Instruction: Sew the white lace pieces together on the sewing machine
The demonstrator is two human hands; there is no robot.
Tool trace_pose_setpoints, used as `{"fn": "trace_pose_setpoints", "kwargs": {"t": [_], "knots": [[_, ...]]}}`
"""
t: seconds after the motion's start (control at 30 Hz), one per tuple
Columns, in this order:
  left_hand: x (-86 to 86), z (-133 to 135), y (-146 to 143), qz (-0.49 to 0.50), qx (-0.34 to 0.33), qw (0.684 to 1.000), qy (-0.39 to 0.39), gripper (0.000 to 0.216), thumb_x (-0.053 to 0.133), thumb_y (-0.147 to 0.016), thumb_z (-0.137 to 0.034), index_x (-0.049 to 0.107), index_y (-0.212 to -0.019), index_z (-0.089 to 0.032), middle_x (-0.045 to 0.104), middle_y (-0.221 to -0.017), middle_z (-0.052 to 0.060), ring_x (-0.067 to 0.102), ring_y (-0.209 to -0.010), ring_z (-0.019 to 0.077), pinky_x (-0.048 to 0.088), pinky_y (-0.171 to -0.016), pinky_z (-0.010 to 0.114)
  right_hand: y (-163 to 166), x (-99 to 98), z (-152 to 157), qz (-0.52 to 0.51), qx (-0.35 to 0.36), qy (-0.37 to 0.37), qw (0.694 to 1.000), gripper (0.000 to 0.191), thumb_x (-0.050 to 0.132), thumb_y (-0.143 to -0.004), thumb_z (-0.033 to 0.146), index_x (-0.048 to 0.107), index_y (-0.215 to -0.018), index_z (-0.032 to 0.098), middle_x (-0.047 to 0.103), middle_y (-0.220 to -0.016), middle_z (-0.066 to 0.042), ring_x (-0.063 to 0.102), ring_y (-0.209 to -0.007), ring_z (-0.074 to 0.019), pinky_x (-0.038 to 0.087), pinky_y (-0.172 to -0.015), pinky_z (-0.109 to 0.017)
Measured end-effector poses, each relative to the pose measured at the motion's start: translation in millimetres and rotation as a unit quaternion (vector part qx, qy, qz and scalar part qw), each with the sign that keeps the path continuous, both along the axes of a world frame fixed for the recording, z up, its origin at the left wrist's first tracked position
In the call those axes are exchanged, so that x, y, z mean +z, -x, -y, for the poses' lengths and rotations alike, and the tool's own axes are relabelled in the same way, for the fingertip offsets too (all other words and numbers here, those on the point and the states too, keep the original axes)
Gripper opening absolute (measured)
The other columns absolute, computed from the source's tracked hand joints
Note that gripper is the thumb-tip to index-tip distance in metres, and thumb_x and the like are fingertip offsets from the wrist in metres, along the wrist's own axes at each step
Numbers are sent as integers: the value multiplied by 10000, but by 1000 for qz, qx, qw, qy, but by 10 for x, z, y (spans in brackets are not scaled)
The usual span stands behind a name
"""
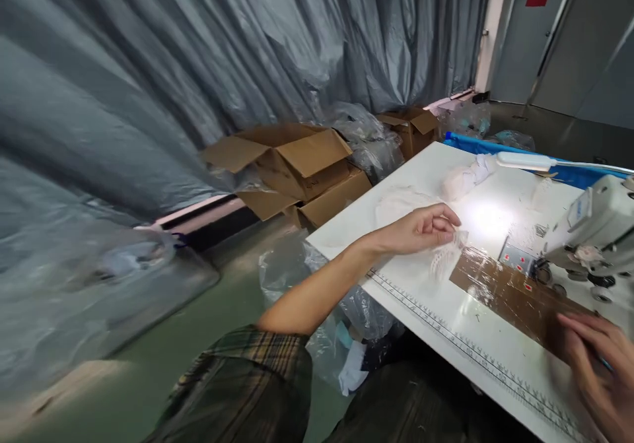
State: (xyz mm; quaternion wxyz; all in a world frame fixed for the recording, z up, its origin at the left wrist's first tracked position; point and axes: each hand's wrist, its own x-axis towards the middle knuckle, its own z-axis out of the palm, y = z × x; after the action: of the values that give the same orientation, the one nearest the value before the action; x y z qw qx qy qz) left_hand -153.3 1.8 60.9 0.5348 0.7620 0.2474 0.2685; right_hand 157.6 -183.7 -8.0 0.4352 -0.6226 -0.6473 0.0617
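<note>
My left hand (421, 228) is over the white sewing table (416, 278), its thumb and fingers pinching the edge of a piece of white lace (443, 257). The lace hangs down onto the tabletop. At the lower right, my right hand (601, 370) is curled beside a brown strip (510, 291) covered with shiny clear tape. A bit of blue shows within that hand, but blur and the fingers hide what it is. Between and beyond the hands stands a white sewing machine (594, 225), its needle area near the strip.
Pale fabric pieces (463, 180) lie at the table's far side, near a white lamp (526, 161). A printed ruler (446, 337) runs along the front edge. Open cardboard boxes (302, 159) and plastic bags (366, 136) stand left of the table, before a grey curtain (222, 47).
</note>
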Motion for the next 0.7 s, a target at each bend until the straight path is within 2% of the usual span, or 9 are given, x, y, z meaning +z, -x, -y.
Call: {"fn": "trace_pose_setpoints", "kwargs": {"t": [0.1,0.17,0.23,0.37,0.43,0.5,0.57,0.63,0.7], "knots": [[49,288,-361,-32,-109,993,-31,316,549,-941,-273,537,-1243,-180,689,-937,55,637,-783,113,482,-650,213,420,346,-97,-152,65,122,979,328,588,-852,529,737,-951,253,716,-915,-81,684,-824,-217,577,-749,-342],[79,454,-549,-54,-163,983,-64,373,467,-980,-237,468,-1347,-168,706,-1033,95,662,-840,138,511,-692,245,591,463,-170,-275,143,237,921,540,565,-825,646,677,-1140,222,711,-918,-84,674,-797,-207,577,-715,-336],[100,560,-684,-71,-223,968,-87,428,392,-997,-191,387,-1422,-149,685,-1175,135,677,-939,159,536,-797,291,676,495,-207,-333,166,305,877,596,601,-774,689,662,-1114,203,678,-837,-53,622,-723,-174,556,-691,-318],[82,565,-838,-73,-201,962,-169,417,424,-976,-201,455,-1388,-150,565,-1385,157,548,-1264,235,441,-1060,404,701,480,-150,-397,127,340,843,544,651,-722,703,628,-873,180,542,-697,8,480,-629,-111,486,-602,-254],[35,511,-868,-87,-217,958,-164,428,508,-962,-283,486,-1375,-171,539,-1418,141,482,-1331,256,394,-1104,413,672,493,-91,-408,130,352,832,556,613,-748,721,609,-843,173,518,-697,12,444,-618,-96,444,-578,-233],[-25,458,-868,-120,-270,949,-109,503,585,-934,-360,478,-1394,-187,611,-1323,119,574,-1207,238,465,-995,354,614,512,-43,-403,138,354,833,548,590,-780,711,611,-841,167,525,-712,7,442,-629,-92,420,-587,-223],[-81,416,-844,-155,-303,939,-50,531,622,-910,-392,502,-1381,-179,689,-1133,89,651,-948,187,496,-780,273,526,512,-27,-391,144,356,836,527,580,-800,692,622,-844,168,537,-713,3,454,-628,-93,410,-588,-223],[-118,370,-809,-171,-302,937,-27,444,605,-915,-372,572,-1312,-177,704,-1019,63,624,-792,142,449,-664,234,420,484,-57,-363,141,362,847,511,592,-793,677,639,-854,172,565,-719,-6,476,-632,-104,409,-586,-230],[-141,305,-781,-174,-277,944,-44,363,584,-924,-361,628,-1237,-182,706,-967,45,592,-739,119,418,-634,219,313,441,-134,-307,129,362,871,507,608,-768,670,659,-836,170,598,-731,-23,488,-639,-116,399,-577,-239]]}}
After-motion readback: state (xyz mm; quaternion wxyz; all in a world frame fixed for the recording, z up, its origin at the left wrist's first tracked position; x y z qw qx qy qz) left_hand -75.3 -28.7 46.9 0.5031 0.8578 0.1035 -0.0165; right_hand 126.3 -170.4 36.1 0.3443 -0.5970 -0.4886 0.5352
